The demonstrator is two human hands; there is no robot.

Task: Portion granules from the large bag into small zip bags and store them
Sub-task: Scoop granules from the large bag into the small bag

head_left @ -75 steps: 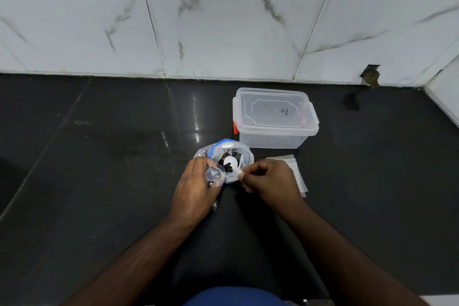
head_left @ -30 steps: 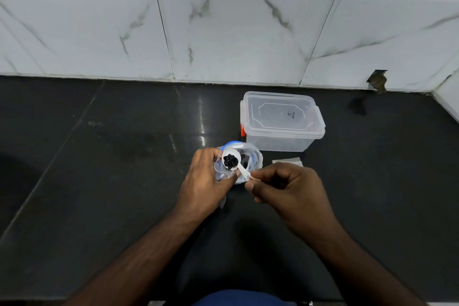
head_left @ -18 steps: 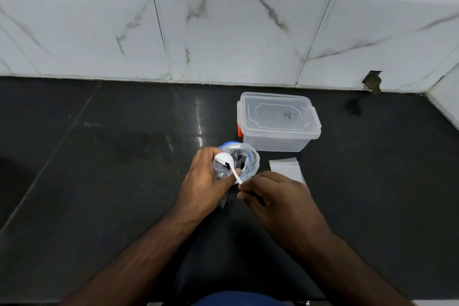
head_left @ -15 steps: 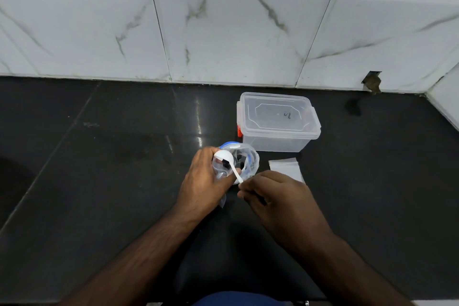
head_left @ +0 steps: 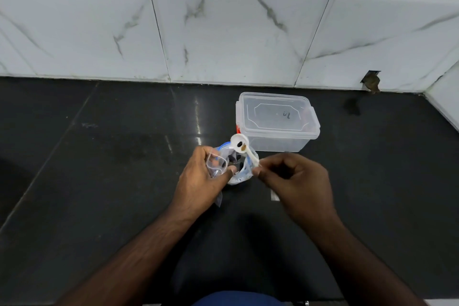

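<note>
A home kitchen, likely; glossy black stone counter (head_left: 124, 156); white marble-veined wall tiles (head_left: 223, 32); clear lidded food box (head_left: 277, 119).

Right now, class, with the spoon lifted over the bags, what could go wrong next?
1. The white spoon, pinched far back by the right hand, carries a few loose granules; tilting could drop them onto the dark counter.
2. The small zip bag in the left hand has a narrow, soft mouth; granules may miss it.
</note>
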